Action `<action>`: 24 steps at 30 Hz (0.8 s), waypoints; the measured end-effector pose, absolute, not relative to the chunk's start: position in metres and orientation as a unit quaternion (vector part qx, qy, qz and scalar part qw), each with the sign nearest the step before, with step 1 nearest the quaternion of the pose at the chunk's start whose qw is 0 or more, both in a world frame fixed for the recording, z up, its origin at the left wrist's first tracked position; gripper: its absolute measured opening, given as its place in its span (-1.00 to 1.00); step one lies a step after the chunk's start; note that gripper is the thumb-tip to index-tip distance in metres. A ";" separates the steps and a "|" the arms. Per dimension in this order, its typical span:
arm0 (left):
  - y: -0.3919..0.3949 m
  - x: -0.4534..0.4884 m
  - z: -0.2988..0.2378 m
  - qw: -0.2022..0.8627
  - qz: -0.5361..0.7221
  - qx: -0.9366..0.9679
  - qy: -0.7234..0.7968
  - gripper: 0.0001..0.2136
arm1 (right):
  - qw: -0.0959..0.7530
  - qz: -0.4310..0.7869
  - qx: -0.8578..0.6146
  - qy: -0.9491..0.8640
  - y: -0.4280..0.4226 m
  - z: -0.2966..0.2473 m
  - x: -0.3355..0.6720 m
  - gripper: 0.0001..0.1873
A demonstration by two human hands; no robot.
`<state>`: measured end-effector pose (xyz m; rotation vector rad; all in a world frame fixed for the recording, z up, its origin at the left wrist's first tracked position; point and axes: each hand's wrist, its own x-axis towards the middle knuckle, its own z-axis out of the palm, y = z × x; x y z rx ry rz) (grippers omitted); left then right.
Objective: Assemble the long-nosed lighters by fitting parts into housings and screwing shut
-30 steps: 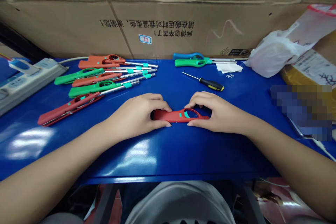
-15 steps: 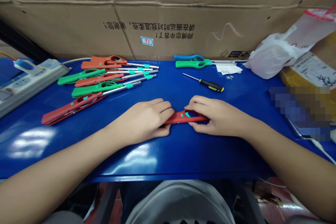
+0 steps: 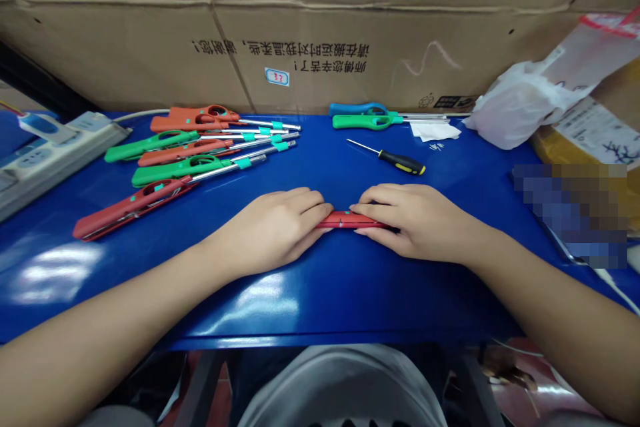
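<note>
Between my hands is a red lighter casing, turned so that its narrow edge and seam face up. My left hand is closed round its left end. At the other end my right hand pinches it between thumb and fingers. The parts of the casing under my fingers are hidden. Beyond my hands lies a screwdriver with a black and yellow handle. To the left is a red long-nosed lighter with its casing halves slightly apart, near several orange and green lighters with metal tubes.
A blue and a green lighter lie at the back beside white paper and small screws. A power strip stands at left. A plastic bag and a blurred-out device are at right. A cardboard box walls the back.
The red casing has been rolled in my hands, from its broad side with the trigger opening showing to its narrow edge. My hands have stayed in nearly the same place.
</note>
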<state>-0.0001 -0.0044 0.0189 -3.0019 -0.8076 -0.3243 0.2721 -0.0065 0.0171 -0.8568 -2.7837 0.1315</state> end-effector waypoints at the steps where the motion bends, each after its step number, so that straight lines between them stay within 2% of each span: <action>1: -0.005 0.000 0.019 0.006 -0.106 -0.960 -0.258 -0.69 | 0.112 0.042 -0.293 -0.949 -0.007 0.017 0.272 -0.68; 6: -0.005 0.000 0.018 -0.016 -0.114 -0.958 -0.264 -0.69 | 0.108 0.043 -0.312 -0.943 -0.008 0.017 0.270 -0.69; 11: -0.003 -0.003 0.018 -0.028 -0.111 -0.954 -0.276 -0.67 | 0.109 0.121 -0.336 -0.928 -0.004 0.023 0.278 -0.65; 15: -0.001 -0.008 0.021 -0.015 -0.103 -0.953 -0.285 -0.67 | 0.098 0.158 -0.342 -0.921 0.001 0.029 0.286 -0.75; 20: 0.001 -0.011 0.020 0.038 -0.099 -0.958 -0.265 -0.65 | 0.084 0.125 -0.345 -0.926 0.004 0.030 0.289 -0.83; 24: 0.002 -0.009 0.017 0.055 -0.113 -0.961 -0.244 -0.64 | 0.087 0.040 -0.307 -0.947 0.003 0.029 0.286 -0.77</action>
